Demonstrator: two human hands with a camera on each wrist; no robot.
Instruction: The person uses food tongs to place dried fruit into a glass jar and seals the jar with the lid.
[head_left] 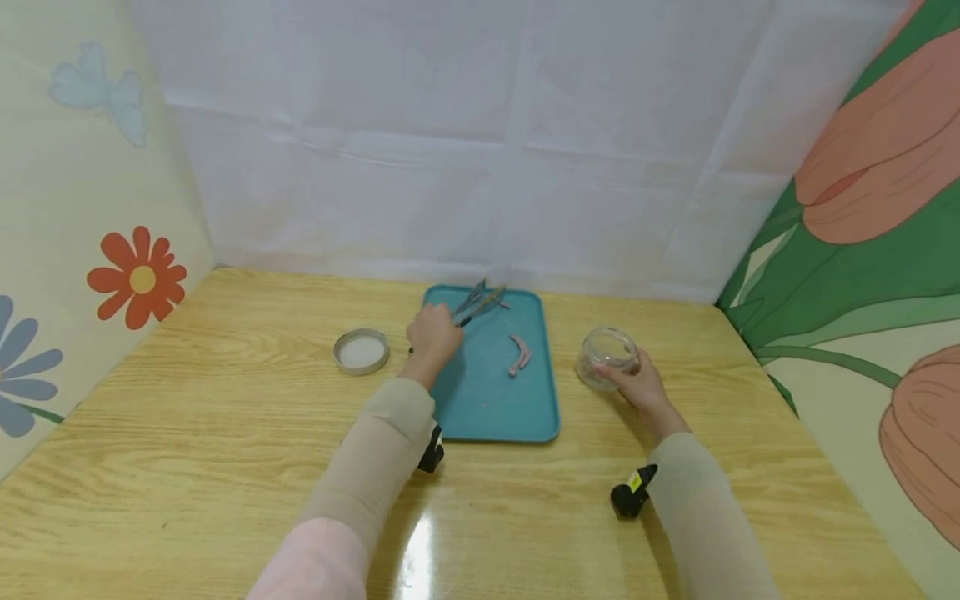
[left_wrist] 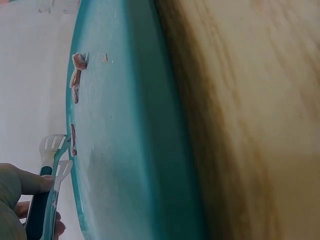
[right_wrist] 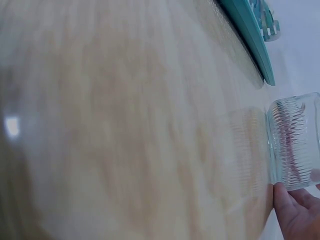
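Pale sleeves are seen nearest the camera, the left one (head_left: pixel 382 433) and the right one (head_left: pixel 705 517) both reaching in over the near edge of the worktop (head_left: pixel 187 467); below each cuff a black wrist device (head_left: pixel 630 497) is worn.

By the left hand (head_left: pixel 435 333), slotted tongs (left_wrist: pixel 46 171) are gripped, with the fingers and thumb wrapped round the dark handle. The two heads of the tongs are held apart, over the far edge of a teal tray (head_left: pixel 480 408), which is set near the middle of the worktop's far edge. Close to the heads, a small thin strip (left_wrist: pixel 73 140) is laid along the tray's far edge; whether it is touched by them cannot be told. Nearer the tray's right edge, a curved pinkish strip (head_left: pixel 524 356) is left lying on the surface.

Beyond the tray's right edge, a lidless glass jar (right_wrist: pixel 290 142) is held by the right hand (head_left: pixel 639 385), with the thumb and fingers pinching its side. Something reddish is seen through its ribbed wall.

Past the tray's left edge, a round lid (head_left: pixel 361 352) is laid on the worktop. Behind the far edge, a creased white sheet (head_left: pixel 450 167) is hung.
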